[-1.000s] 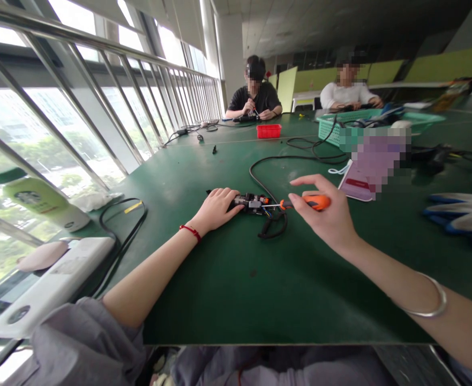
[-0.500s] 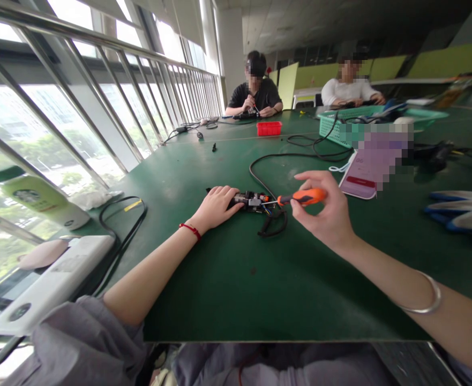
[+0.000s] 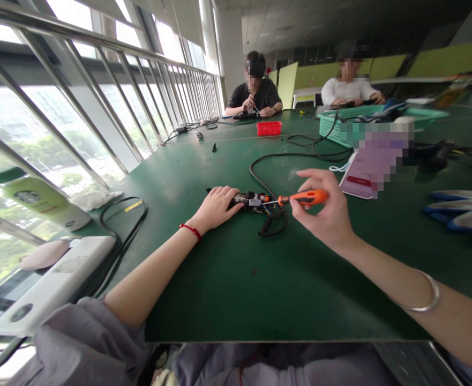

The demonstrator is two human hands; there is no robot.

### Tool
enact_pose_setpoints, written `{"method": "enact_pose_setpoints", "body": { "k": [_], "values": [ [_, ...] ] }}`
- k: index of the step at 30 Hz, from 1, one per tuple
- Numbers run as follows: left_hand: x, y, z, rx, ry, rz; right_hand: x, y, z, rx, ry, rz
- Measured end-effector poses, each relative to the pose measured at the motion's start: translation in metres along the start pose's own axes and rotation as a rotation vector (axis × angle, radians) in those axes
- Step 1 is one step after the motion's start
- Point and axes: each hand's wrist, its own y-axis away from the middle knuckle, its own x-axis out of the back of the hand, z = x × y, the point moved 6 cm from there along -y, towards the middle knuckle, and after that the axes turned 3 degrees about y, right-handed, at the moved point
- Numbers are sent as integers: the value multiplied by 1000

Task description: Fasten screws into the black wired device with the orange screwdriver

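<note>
A small black electronic part [image 3: 252,202] with exposed wires lies on the green table [image 3: 227,279], a black cable [image 3: 271,222] looping from it. My left hand [image 3: 216,207] rests on its left end, fingers curled over it and pressing it down. My right hand [image 3: 327,212] pinches an orange-handled screwdriver [image 3: 303,198], held nearly level, its thin metal tip touching the part's right side. The index finger of my right hand sticks out above the handle.
Blue-and-white gloves [image 3: 463,212] lie at the right. A phone [image 3: 366,171] lies beyond my right hand. A green basket [image 3: 340,126] and a red tray [image 3: 268,128] stand farther back, where two people sit working. A white box [image 3: 51,284], bottle [image 3: 38,198] and cable [image 3: 119,225] lie at left.
My right hand has turned the screwdriver in its fingers and lifted the handle slightly. My left hand and the part stay put.
</note>
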Motion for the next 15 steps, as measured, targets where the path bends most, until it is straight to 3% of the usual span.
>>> {"method": "enact_pose_setpoints", "body": {
  "k": [5, 10, 15],
  "values": [
    [0, 1, 0, 5, 3, -6, 4, 0, 2, 35, -49, 107],
    [-1, 1, 0, 5, 1, -9, 4, 0, 4, -102, 81, 23],
    [1, 1, 1, 9, 10, -5, 2, -2, -3, 34, -44, 24]
  ]
}}
